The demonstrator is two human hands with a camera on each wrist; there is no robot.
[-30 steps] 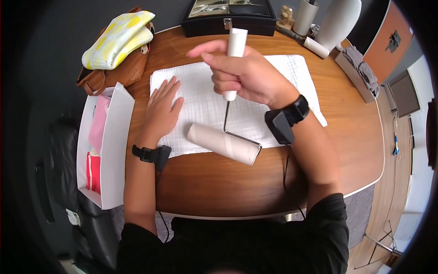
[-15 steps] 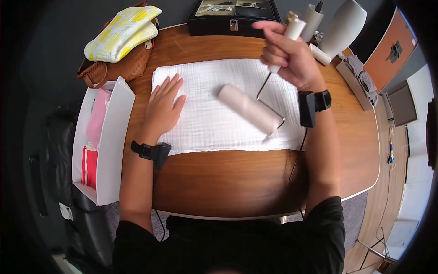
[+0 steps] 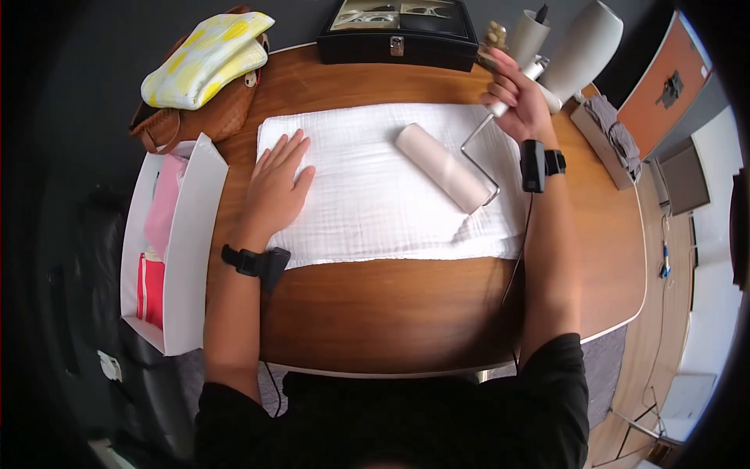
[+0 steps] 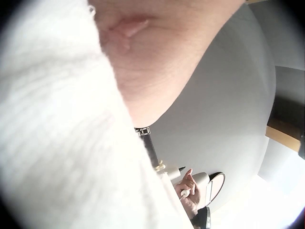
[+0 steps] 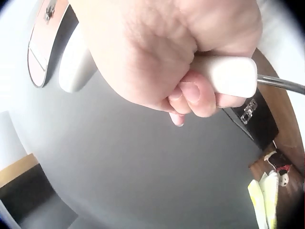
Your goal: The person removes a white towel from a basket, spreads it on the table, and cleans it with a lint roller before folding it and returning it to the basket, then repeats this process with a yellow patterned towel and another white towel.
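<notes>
A white gauze cloth [image 3: 351,203] lies spread on the wooden table. My left hand [image 3: 281,187] rests flat on its left side with fingers straight; the left wrist view has the palm [image 4: 147,67] against the white weave. At the cloth's upper right, my right hand [image 3: 523,102] grips the white handle of a lint roller [image 3: 444,167]. Its pale cylinder is on the cloth's right half, tilted down to the right. Curled fingers wrap the handle [image 5: 233,76] in the right wrist view, where the metal rod runs out to the right.
On the left stand a white box [image 3: 191,258] of folded clothes and a brown bag [image 3: 226,117] topped by a yellow-and-white cloth [image 3: 207,62]. A black glasses case [image 3: 398,51] sits at the back. A white vase [image 3: 584,51] and a box of grey cloth [image 3: 605,129] stand right.
My right hand has carried the lint roller from the cloth's lower middle to its right and farther back. The left hand has stayed flat in place.
</notes>
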